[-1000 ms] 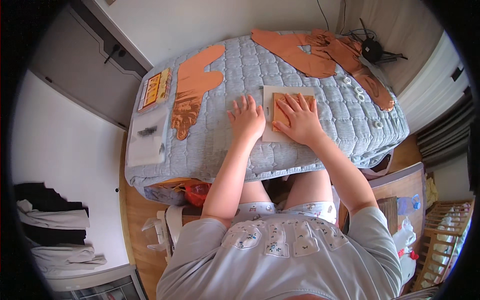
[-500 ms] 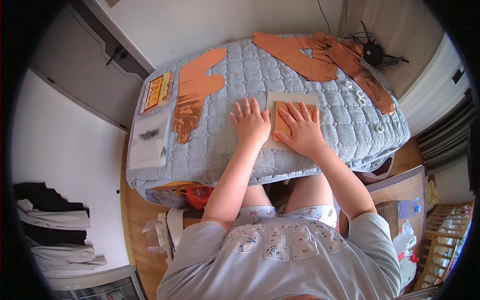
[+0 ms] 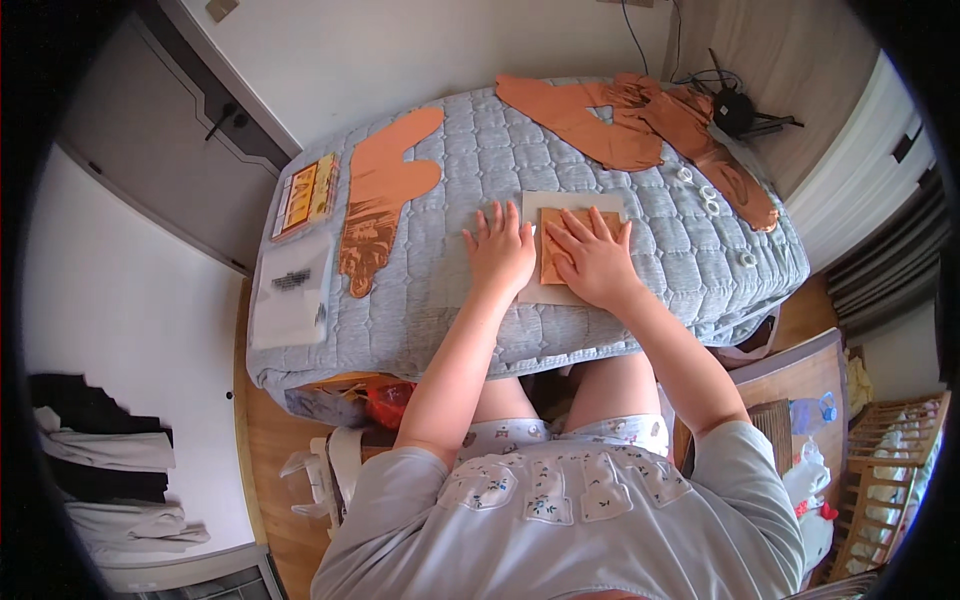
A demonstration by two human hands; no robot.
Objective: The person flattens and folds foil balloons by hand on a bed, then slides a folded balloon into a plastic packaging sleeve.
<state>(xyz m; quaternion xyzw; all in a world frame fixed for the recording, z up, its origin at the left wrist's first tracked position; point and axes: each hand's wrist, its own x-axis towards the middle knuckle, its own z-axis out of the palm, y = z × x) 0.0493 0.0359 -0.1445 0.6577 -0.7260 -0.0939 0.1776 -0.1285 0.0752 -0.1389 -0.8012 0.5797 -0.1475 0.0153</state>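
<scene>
My right hand [image 3: 595, 262] lies flat with spread fingers on a copper-orange square sheet [image 3: 551, 272]. That sheet rests on a larger grey-beige board [image 3: 545, 293] on the quilted bed. Part of the sheet is hidden beneath my palm and fingers. To the left, my left hand [image 3: 500, 252] is laid palm down with its fingers apart, just beside the board's left edge. It grips nothing. A shiny copper foil shape [image 3: 388, 180], like a deflated balloon, is spread out farther left. More crumpled copper foil [image 3: 620, 130] stretches across the far right of the bed.
Small white rings [image 3: 708, 200] lie on the bed's right side. At its left are a colourful flat package [image 3: 306, 196] and a clear plastic pouch [image 3: 291, 290]. A black device with antennas [image 3: 735, 112] stands at the far right corner. A wooden table [image 3: 790, 375] is near my right elbow.
The whole view has shifted slightly. Both hands stay flat in about the same places, and my right thumb has drawn a little closer to its index finger.
</scene>
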